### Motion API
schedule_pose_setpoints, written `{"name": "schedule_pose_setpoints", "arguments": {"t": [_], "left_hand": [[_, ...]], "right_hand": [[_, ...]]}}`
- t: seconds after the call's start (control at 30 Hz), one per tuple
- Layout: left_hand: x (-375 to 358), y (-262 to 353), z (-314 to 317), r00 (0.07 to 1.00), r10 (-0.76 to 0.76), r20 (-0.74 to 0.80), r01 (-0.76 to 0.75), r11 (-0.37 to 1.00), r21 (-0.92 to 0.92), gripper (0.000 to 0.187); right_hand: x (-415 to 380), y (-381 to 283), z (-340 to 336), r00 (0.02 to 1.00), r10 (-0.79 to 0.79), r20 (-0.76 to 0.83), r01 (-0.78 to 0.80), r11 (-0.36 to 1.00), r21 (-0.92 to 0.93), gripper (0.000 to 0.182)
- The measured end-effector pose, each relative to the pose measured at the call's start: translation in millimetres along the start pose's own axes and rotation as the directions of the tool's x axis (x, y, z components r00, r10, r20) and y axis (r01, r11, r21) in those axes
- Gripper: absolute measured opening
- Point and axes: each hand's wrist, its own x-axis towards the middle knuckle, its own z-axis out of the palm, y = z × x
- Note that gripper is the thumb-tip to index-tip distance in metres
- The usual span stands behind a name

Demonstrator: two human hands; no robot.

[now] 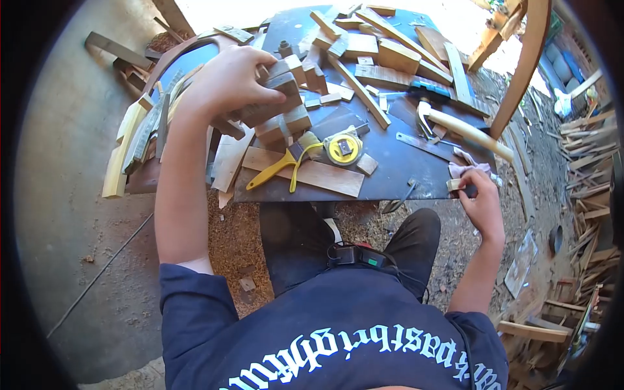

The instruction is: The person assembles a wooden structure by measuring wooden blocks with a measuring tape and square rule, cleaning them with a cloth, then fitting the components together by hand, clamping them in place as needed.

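Note:
At the left of the bench, my left hand is wrapped round a wooden block, its thumb and fingertips on different sides. More pieces of wood crowd against that block, and part of it is hidden by the hand. My right hand pinches a small pale wood piece at the bench's front right corner. A crumpled pinkish cloth lies just beyond those fingers. Between the hands are a yellow-handled brush, a yellow tape measure and a flat board.
A dark bench carries many wood offcuts. A hammer, a hand saw and a thin metal blade lie at its right. A curved wooden frame rises beyond. Scrap wood is piled far right.

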Motion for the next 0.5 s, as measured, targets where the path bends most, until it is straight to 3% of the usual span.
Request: {"name": "schedule_pose_setpoints", "arguments": {"t": [0.13, 0.17, 0.2, 0.27, 0.33, 0.5], "left_hand": [[0.5, -1.3, 0.2, 0.999, 0.035, -0.007, -0.035, 0.999, 0.014, 0.062], [0.5, -3.0, 0.6, 0.999, 0.043, -0.017, -0.043, 0.999, 0.021, 0.062], [1.0, -4.6, 1.6, 0.998, 0.053, -0.025, -0.052, 0.998, 0.028, 0.062], [1.7, -5.4, 2.8, 0.999, 0.045, -0.017, -0.044, 0.999, 0.027, 0.061], [3.1, -3.6, 1.1, 1.000, 0.007, 0.004, -0.007, 1.000, 0.012, 0.060], [2.0, -0.3, -4.4, 0.998, 0.015, 0.053, -0.015, 1.000, 0.008, 0.056]], "right_hand": [[11.4, -15.4, -12.3, 0.999, 0.038, 0.034, -0.041, 0.995, 0.094, 0.017], [18.3, -25.1, -16.5, 1.000, 0.002, 0.004, -0.003, 0.990, 0.142, 0.017], [25.9, -48.1, -20.7, 0.997, 0.079, 0.008, -0.078, 0.956, 0.283, 0.016], [48.9, -84.6, -13.7, 0.987, -0.067, -0.147, 0.123, 0.903, 0.411, 0.018], [76.0, -133.6, 0.0, 0.911, -0.297, -0.288, 0.402, 0.798, 0.449, 0.019], [144.1, -224.7, 47.7, 0.792, -0.435, -0.428, 0.601, 0.677, 0.424, 0.018]]}}
